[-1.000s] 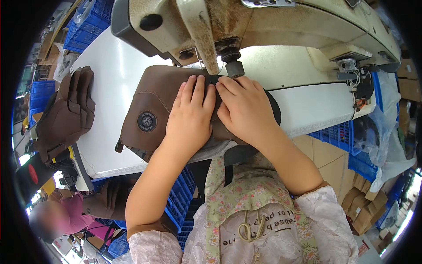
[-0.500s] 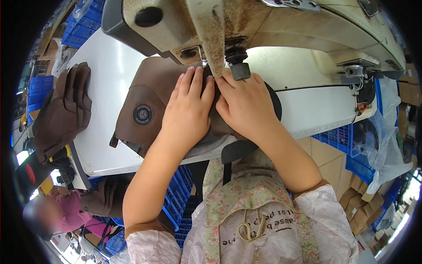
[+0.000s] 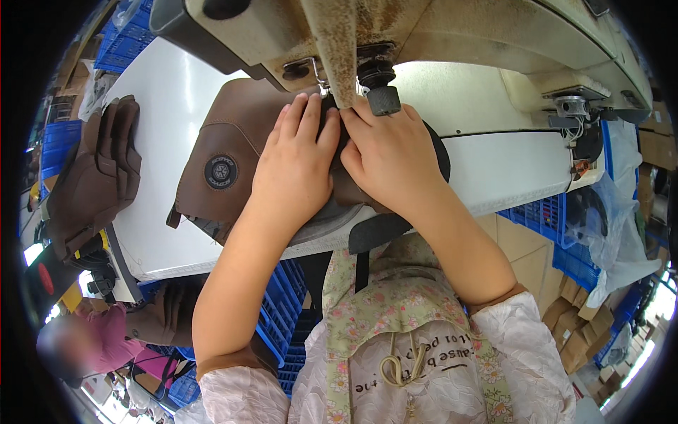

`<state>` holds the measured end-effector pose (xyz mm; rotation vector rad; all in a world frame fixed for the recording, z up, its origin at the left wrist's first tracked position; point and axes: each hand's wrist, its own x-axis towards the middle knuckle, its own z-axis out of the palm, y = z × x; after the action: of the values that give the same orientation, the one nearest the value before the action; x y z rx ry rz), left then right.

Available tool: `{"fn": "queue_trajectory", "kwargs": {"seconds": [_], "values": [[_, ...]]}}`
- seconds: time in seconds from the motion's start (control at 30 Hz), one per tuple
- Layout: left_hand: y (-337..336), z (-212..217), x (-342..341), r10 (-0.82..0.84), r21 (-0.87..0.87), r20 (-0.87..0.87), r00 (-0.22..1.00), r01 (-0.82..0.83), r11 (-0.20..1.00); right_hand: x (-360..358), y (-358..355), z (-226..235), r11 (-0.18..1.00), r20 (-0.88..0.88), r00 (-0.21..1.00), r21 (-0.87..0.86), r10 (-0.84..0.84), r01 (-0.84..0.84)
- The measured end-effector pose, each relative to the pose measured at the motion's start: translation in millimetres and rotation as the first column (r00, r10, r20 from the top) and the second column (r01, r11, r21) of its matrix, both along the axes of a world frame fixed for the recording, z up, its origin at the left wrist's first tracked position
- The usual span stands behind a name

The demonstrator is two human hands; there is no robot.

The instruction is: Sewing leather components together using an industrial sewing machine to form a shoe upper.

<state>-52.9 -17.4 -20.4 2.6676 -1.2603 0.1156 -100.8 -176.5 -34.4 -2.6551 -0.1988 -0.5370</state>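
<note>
A brown leather upper with stitched seams and a round dark badge lies on the white table under a sewing machine head. My left hand rests flat on it, fingers stretched toward the presser foot area. Over the piece's right part lies my right hand, its index finger pointing at the needle area and its thumb bent inward. The machine's dark knob hides some right fingertips. Black and grey material belonging to the piece, or lying under it, hangs at the table's front edge.
Several similar brown pieces are stacked at the table's left edge. Blue crates stand below and around. Clear plastic bags and cardboard boxes are at the right. A person in pink sits at the lower left.
The whole view has shifted, so the machine, leather and hands appear slightly higher and farther left. Both hands keep nearly the same place on the leather upper.
</note>
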Motion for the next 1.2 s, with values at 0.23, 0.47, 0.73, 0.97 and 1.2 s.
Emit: {"fn": "queue_trajectory", "kwargs": {"seconds": [0.23, 0.47, 0.73, 0.97, 1.2], "values": [[-0.5, -2.5, 5.7, 0.015, -0.022, -0.001, 1.000, -0.015, 1.000, 7.6, -1.0, -1.4, 1.000, 0.037, 0.999, -0.019, -0.003, 0.004], [-0.7, -1.4, 6.2, 0.001, 0.004, 0.011, 1.000, -0.001, 1.000, 6.2, -1.6, 1.6, 0.999, -0.008, 1.000, -0.039, 0.003, -0.003], [0.6, 1.4, 7.0, 0.004, 0.014, -0.053, 0.999, -0.004, 1.000, 4.1, -2.1, 7.2, 1.000, -0.056, 0.998, -0.003, 0.014, -0.014], [0.5, 3.0, 7.5, -0.032, -0.001, -0.038, 0.999, 0.032, 1.000, 2.9, -0.6, 7.2, 1.000, -0.013, 1.000, 0.009, 0.007, -0.007], [-1.7, 6.3, 6.1, -0.034, -0.042, -0.034, 0.999, 0.032, 0.999, 3.0, -0.8, 5.0, 1.000, 0.002, 1.000, 0.021, 0.013, -0.013]]}}
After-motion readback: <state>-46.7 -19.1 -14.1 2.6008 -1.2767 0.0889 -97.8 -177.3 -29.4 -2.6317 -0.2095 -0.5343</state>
